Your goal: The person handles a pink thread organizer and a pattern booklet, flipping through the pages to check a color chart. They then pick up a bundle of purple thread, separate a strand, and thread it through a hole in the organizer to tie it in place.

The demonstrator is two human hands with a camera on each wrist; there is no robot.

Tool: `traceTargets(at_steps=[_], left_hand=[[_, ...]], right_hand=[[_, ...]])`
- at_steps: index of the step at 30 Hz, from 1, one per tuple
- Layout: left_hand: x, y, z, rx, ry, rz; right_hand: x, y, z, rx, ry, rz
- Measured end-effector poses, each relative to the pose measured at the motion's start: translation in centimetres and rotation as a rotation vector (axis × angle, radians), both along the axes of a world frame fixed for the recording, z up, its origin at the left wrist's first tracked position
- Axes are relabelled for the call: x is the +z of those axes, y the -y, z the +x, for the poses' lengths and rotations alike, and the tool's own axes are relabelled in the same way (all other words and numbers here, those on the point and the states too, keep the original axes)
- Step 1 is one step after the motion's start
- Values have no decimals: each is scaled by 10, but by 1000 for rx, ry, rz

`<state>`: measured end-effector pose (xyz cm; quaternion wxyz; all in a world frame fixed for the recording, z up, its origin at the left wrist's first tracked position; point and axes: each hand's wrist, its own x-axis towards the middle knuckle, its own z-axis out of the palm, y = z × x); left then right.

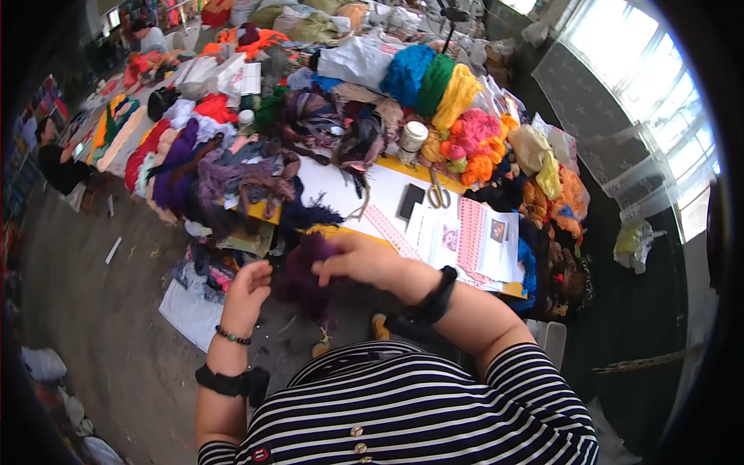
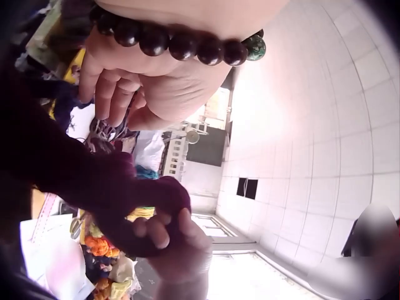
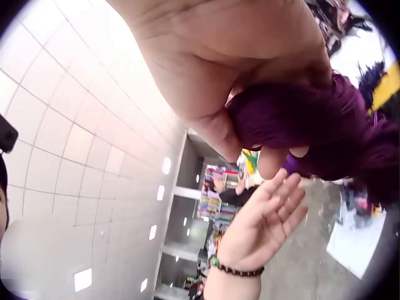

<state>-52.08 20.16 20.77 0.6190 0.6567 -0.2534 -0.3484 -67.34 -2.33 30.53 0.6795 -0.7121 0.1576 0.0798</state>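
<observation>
A dark purple skein of yarn [image 1: 304, 280] hangs in front of the table's near edge. My right hand [image 1: 368, 262] grips its upper part; in the right wrist view, thumb and fingers curl round the purple strands [image 3: 287, 119]. The left hand [image 1: 245, 296], with a beaded bracelet at its wrist, is raised to the left of the skein. Its fingers are loosely bent and hold nothing, as the left wrist view also shows of this hand [image 2: 156, 90]. Below it in that view, the right hand [image 2: 181, 253] clasps the yarn, which stretches off to the left.
On the white tabletop [image 1: 329, 182] lie scissors [image 1: 439, 198], a black phone [image 1: 411, 201] and printed papers [image 1: 465, 240]. A white jar [image 1: 413, 138] stands near orange yarn [image 1: 484, 159]. Dark yarn heaps [image 1: 256, 170] overhang the front edge. A white sack [image 1: 190, 314] lies on the floor.
</observation>
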Motion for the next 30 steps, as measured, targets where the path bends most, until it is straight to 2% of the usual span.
traceTargets(at_steps=[2, 3, 6, 7, 10, 11, 14, 15, 18, 19, 22, 23, 25, 27, 28, 29, 30], left_hand=[[5, 3, -15, -13, -227, 89], [7, 8, -23, -13, -258, 110], [-2, 25, -43, -5, -346, 149], [-9, 31, -48, -4, -371, 143], [-18, 53, -65, 2, -441, 90], [-24, 59, -71, -1, -458, 53], [-38, 84, -92, 56, -471, -70], [-41, 93, -98, 81, -466, -111], [-49, 118, -119, 51, -384, -236], [-46, 127, -126, 13, -427, -219], [-48, 151, -146, 26, -342, -357], [-50, 154, -146, -29, -369, -360], [-62, 149, -144, -87, -201, -55], [-46, 151, -138, -184, -145, 145], [-32, 154, -136, -217, -235, 40], [-21, 157, -133, -250, -326, -65], [-8, 160, -132, -282, -418, -170]], right_hand=[[8, -4, -8, 181, -217, -114], [4, -1, -10, 264, -247, -55], [-53, 27, -11, -36, -102, 447], [-67, 35, -10, -64, -29, 433], [-79, 45, -21, -55, -86, 584], [-85, 51, -22, -113, -56, 715], [-94, 65, -21, -189, -12, 904], [-105, 66, -19, -118, 22, 946], [-103, 64, -25, -134, 55, 1037], [-108, 64, -26, -114, 96, 1072], [-103, 72, -30, -119, 198, 1050], [-104, 75, -30, -109, 241, 1011], [-106, 81, -30, -85, 321, 928], [-71, 103, -49, -26, 180, 846], [-59, 111, -56, 4, 110, 804], [-92, 105, -44, 17, 286, 714], [-110, 110, -45, 196, 290, 743]])
